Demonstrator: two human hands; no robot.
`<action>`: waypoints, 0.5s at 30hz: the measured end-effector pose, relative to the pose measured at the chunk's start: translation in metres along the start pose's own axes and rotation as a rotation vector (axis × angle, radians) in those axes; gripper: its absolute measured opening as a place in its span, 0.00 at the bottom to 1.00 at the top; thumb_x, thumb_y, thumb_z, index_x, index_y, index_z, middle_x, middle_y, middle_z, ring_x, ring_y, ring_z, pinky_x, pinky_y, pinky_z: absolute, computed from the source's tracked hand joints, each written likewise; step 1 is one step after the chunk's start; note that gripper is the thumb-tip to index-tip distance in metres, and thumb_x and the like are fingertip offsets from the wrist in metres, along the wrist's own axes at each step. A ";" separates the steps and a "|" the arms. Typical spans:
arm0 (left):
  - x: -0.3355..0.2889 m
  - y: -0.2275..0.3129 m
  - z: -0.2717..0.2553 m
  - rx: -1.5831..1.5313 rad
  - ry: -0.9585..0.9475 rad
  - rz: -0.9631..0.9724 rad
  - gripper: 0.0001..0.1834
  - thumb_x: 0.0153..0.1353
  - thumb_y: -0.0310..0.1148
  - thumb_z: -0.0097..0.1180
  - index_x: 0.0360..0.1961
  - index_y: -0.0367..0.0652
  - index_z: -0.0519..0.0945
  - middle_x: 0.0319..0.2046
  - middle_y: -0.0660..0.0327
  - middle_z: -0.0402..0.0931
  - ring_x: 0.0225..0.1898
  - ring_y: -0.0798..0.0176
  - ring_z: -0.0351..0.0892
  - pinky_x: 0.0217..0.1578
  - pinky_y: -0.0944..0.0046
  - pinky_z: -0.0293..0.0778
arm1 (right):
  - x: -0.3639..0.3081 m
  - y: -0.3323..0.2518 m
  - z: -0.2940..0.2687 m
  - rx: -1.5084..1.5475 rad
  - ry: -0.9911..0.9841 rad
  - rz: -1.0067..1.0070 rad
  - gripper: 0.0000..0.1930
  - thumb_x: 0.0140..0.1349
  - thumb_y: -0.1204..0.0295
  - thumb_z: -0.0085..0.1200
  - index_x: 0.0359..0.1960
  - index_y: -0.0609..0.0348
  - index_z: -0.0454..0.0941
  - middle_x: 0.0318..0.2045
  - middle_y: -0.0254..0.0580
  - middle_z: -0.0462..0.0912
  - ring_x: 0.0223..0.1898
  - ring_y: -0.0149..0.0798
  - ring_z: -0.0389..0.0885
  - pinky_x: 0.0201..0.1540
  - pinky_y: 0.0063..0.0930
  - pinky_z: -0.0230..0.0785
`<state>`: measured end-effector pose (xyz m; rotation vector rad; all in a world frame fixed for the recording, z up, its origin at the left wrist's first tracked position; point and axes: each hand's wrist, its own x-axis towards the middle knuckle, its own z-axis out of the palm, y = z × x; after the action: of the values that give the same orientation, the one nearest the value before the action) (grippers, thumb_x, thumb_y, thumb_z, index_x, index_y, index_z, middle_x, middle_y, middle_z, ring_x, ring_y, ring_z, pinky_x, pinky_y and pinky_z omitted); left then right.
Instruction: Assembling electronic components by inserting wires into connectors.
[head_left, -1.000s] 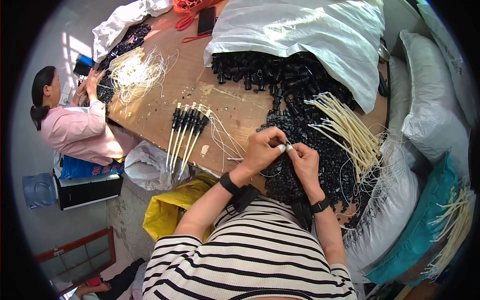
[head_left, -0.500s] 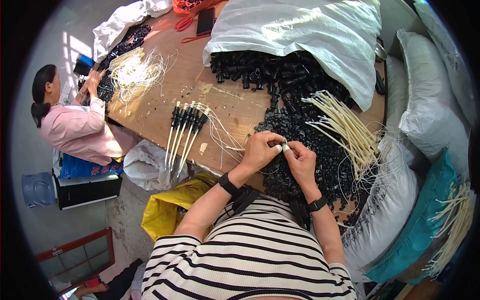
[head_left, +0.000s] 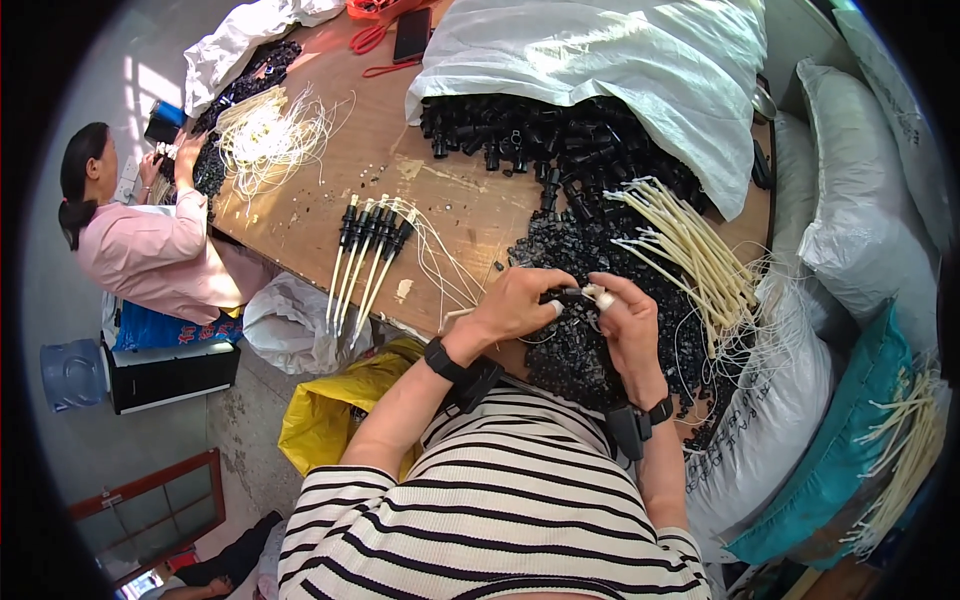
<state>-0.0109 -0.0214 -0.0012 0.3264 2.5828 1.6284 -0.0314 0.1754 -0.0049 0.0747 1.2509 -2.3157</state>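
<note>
My left hand (head_left: pixel 520 305) is closed around a thin cream rod (head_left: pixel 457 314), whose near end sticks out on the left. A small black tubular piece (head_left: pixel 568 292) shows between my two hands, beside the left fingertips. My right hand (head_left: pixel 630 315) pinches a pale bit at the far side of that piece; what it is exactly is mostly hidden by the fingers. White covers wrap both thumbs. Below the hands spreads a heap of small black parts (head_left: pixel 570 355). Left of them lie several cream rods with black fittings (head_left: pixel 370 235), thin pale strings trailing from them.
A bundle of cream rods (head_left: pixel 685 265) lies at right. A white sack (head_left: pixel 600 50) spills black fittings (head_left: pixel 590 140) at the back. Scissors (head_left: pixel 368 40) and a phone (head_left: pixel 412 36) lie far off. A co-worker in pink (head_left: pixel 150 250) works at left beside tangled strings (head_left: pixel 265 145). Full sacks (head_left: pixel 870 180) crowd the right.
My hands have moved slightly apart, the right one shifting right and turning. The black piece now shows between them. The co-worker's hands have separated.
</note>
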 end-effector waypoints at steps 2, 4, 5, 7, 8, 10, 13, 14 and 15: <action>0.001 -0.002 -0.005 0.000 0.014 -0.059 0.15 0.47 0.28 0.55 0.39 0.42 0.82 0.24 0.52 0.80 0.27 0.51 0.80 0.32 0.58 0.76 | -0.001 0.004 0.000 -1.019 -0.138 -0.553 0.15 0.59 0.77 0.54 0.49 0.57 0.80 0.20 0.35 0.80 0.15 0.28 0.71 0.21 0.23 0.65; -0.004 -0.010 -0.005 0.165 -0.014 -0.106 0.16 0.46 0.27 0.57 0.40 0.41 0.82 0.28 0.52 0.81 0.29 0.53 0.81 0.32 0.61 0.75 | -0.011 -0.006 0.009 -1.418 -0.156 -0.513 0.16 0.56 0.77 0.55 0.47 0.51 0.82 0.24 0.42 0.83 0.19 0.37 0.79 0.26 0.27 0.70; -0.004 -0.010 -0.004 0.161 0.029 -0.107 0.14 0.45 0.28 0.58 0.36 0.41 0.83 0.27 0.52 0.81 0.29 0.51 0.82 0.32 0.59 0.76 | -0.010 -0.005 0.011 -1.514 -0.154 -0.539 0.15 0.56 0.74 0.56 0.46 0.47 0.83 0.23 0.41 0.82 0.20 0.40 0.79 0.24 0.29 0.70; -0.005 -0.006 -0.001 0.205 0.029 -0.058 0.14 0.44 0.28 0.59 0.36 0.41 0.83 0.27 0.52 0.81 0.29 0.50 0.81 0.32 0.58 0.76 | -0.007 -0.001 0.019 -1.451 -0.099 -0.637 0.11 0.55 0.72 0.58 0.41 0.49 0.84 0.14 0.37 0.76 0.15 0.36 0.75 0.20 0.29 0.66; -0.008 -0.003 0.001 0.246 0.028 -0.014 0.14 0.44 0.28 0.59 0.35 0.41 0.82 0.27 0.53 0.80 0.30 0.50 0.81 0.32 0.57 0.76 | -0.005 0.002 0.017 -1.446 -0.115 -0.642 0.11 0.55 0.72 0.58 0.41 0.49 0.84 0.14 0.37 0.76 0.15 0.36 0.75 0.20 0.29 0.66; -0.013 0.011 0.006 0.449 0.043 0.086 0.13 0.45 0.28 0.60 0.36 0.43 0.80 0.27 0.55 0.78 0.31 0.50 0.80 0.31 0.53 0.74 | 0.000 0.005 0.012 -1.126 0.036 -0.219 0.08 0.53 0.72 0.62 0.35 0.54 0.82 0.11 0.33 0.70 0.13 0.27 0.67 0.20 0.25 0.61; -0.019 0.006 -0.001 0.517 0.014 0.086 0.12 0.46 0.28 0.61 0.36 0.43 0.80 0.26 0.55 0.78 0.30 0.49 0.79 0.31 0.53 0.74 | 0.004 0.009 0.026 -1.105 0.031 -0.201 0.09 0.51 0.72 0.64 0.34 0.58 0.79 0.12 0.31 0.69 0.15 0.24 0.65 0.20 0.22 0.59; -0.021 0.002 -0.003 0.450 0.101 0.120 0.11 0.46 0.28 0.60 0.34 0.43 0.80 0.26 0.56 0.78 0.29 0.50 0.78 0.30 0.54 0.74 | 0.003 0.012 0.030 -1.122 0.040 -0.221 0.10 0.51 0.72 0.64 0.36 0.57 0.80 0.13 0.32 0.70 0.15 0.26 0.66 0.21 0.23 0.61; -0.023 -0.001 -0.006 0.382 0.187 0.155 0.09 0.47 0.27 0.60 0.33 0.43 0.80 0.25 0.56 0.78 0.27 0.51 0.78 0.30 0.55 0.74 | 0.002 0.015 0.037 -1.221 0.039 -0.349 0.13 0.52 0.75 0.64 0.41 0.58 0.80 0.20 0.38 0.78 0.20 0.32 0.75 0.25 0.25 0.67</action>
<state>0.0099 -0.0319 -0.0009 0.4243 3.0810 1.2458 -0.0197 0.1385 0.0044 -0.5437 2.5993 -1.3940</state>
